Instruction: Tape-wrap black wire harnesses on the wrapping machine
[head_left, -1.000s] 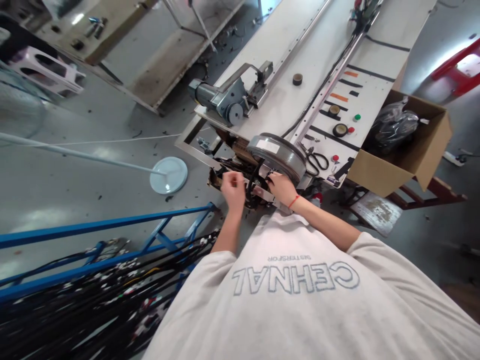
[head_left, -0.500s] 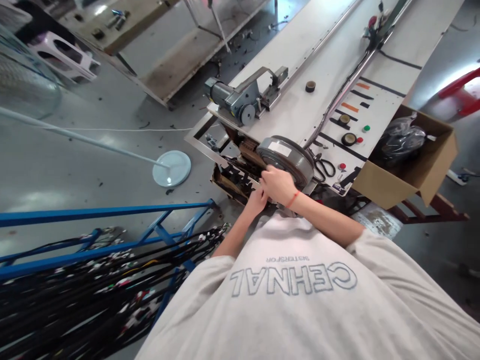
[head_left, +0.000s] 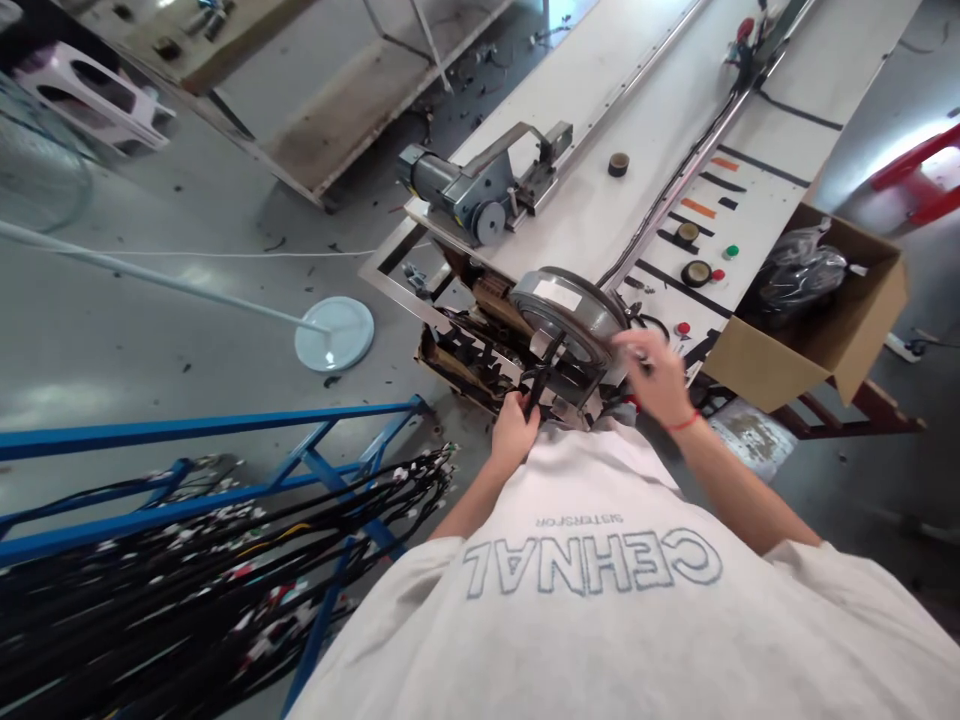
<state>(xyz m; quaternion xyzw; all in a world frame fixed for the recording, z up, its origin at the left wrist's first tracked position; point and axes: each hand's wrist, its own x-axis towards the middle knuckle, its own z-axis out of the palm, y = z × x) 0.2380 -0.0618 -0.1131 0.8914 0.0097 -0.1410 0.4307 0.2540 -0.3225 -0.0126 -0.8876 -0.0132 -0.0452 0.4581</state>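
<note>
My left hand (head_left: 514,432) is closed around a black cable (head_left: 538,380) that runs up into the grey round machine head (head_left: 570,305) at the near end of the white bench (head_left: 600,210). My right hand (head_left: 658,372), with a red band on its wrist, is motion-blurred at the bench's near right corner. Its fingers curl over the black scissors (head_left: 651,326), of which one handle loop shows just above the hand.
A grey motor unit (head_left: 465,195) and tape rolls (head_left: 619,163) sit on the bench. An open cardboard box (head_left: 825,330) with a black bag stands to the right. On the left a blue rack (head_left: 225,470) holds several black cable harnesses (head_left: 187,590). A white fan base (head_left: 335,335) is on the floor.
My right hand left the machine head and swung right to the scissors. My left hand moved from the left of the machine to under it and grips the cable.
</note>
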